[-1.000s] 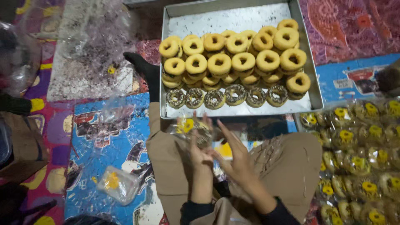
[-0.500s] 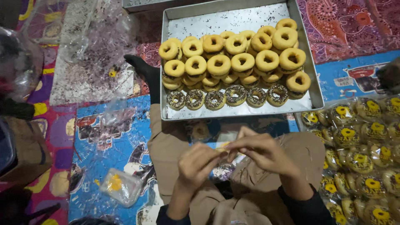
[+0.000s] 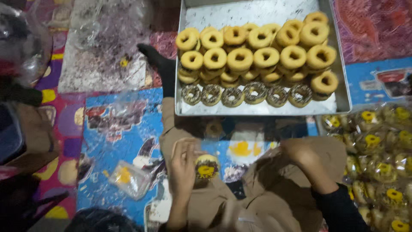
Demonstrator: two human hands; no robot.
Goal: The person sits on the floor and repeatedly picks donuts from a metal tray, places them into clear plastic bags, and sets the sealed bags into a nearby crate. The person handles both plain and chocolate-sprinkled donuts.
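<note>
frame blurred by motion; fine detail soft. lower edge cuts off both forearms and the lap.

left hand, lower centre: fingers closed on a bagged donut in clear wrap, round yellow label with dark marks on its face. packet sits just right of the hand, over the tan-trousered lap. right hand, lower centre-right: back of hand toward the camera, fingers curled under and hidden; cannot tell whether it holds anything. well apart from the packet.

metal tray, upper centre, rim cut at top edge. plain golden ring donuts stacked in it, some fourteen visible on top; lower layers partly hidden, so no firm count. one row of six chocolate-sprinkled donuts along the near edge.

pile of wrapped donuts, right edge, each with a yellow round label; overlapping and cut off, too many and too blurred to count.

loose clear bag with a yellow label, lower left, on a blue patterned mat. crumpled clear plastic sheet, upper left. dark sock-clad foot just left of the tray. far left: dark shapes, unclear.
</note>
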